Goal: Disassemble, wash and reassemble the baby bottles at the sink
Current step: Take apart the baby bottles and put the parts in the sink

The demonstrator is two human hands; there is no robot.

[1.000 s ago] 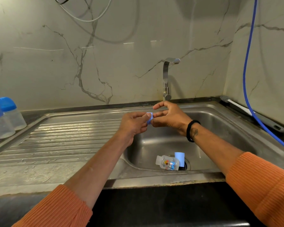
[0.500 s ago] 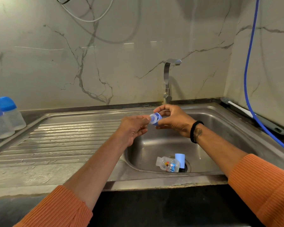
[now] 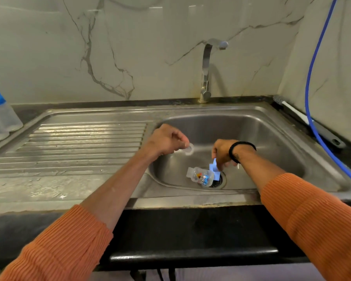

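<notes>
The left hand (image 3: 166,141) is curled, pinching a small clear teat (image 3: 188,149) at its fingertips and holding it out over the sink basin (image 3: 261,138), presumably so it stays apart from the other pieces until it is washed. The right hand (image 3: 222,153), lower and just beside the drain (image 3: 220,180), grips a light blue screw ring (image 3: 214,164), apparently to set it down with the parts collected there. Just below that hand a clear bottle body (image 3: 200,176) with a coloured print lies on its side, touching the blue cap (image 3: 217,175) behind it. Far off to the left hand's outer side, two assembled bottles (image 3: 0,120) wait on the counter. The tap (image 3: 207,67) beyond both hands shows no water, so disassembly seems unfinished.
</notes>
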